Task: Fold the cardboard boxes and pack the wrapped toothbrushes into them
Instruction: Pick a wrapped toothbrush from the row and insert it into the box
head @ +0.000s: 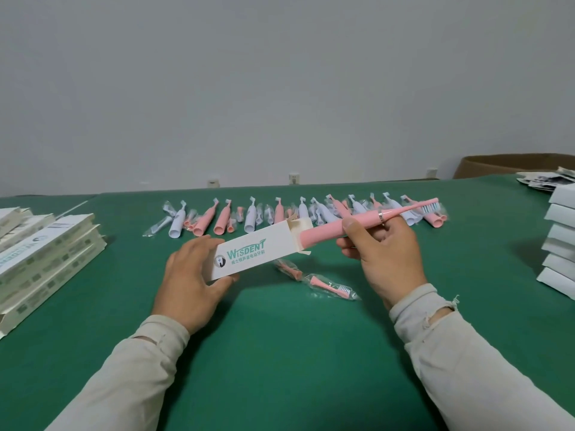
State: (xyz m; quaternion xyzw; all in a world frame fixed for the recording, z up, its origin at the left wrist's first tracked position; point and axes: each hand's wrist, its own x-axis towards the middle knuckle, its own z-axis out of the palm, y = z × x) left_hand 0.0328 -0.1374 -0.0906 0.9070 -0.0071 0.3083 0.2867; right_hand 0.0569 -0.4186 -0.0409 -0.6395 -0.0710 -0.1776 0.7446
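Note:
My left hand (189, 275) grips the lower end of a white WISDENT box (249, 253), held tilted above the green table with its open end up and to the right. My right hand (382, 253) holds a pink wrapped toothbrush (323, 232) by its handle. The thick base of the brush sits in the box's open mouth, and its bristle head points right. Two small wrapped pink brush heads (326, 284) lie on the table below the box.
A row of several wrapped pink and white toothbrushes (280, 213) lies across the far side of the green table (280, 353). Flat unfolded boxes (40, 259) are stacked at the left. White packed boxes (560, 241) are stacked at the right edge, with a brown carton (513, 164) behind.

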